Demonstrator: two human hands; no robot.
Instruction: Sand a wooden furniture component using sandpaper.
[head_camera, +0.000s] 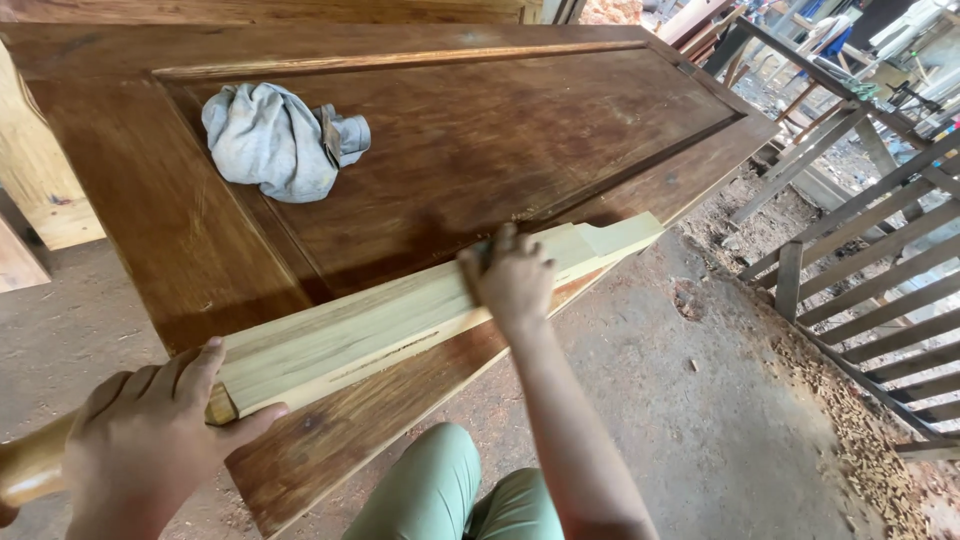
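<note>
left hand (150, 430) grips pale plank (420, 310) end | right hand (512, 280) presses sandpaper on plank | door (470, 150) beneath

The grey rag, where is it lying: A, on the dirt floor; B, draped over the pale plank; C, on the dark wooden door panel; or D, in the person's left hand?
C: the crumpled grey rag rests on the recessed face of the dark stained door panel, apart from the pale plank and both hands.
</note>
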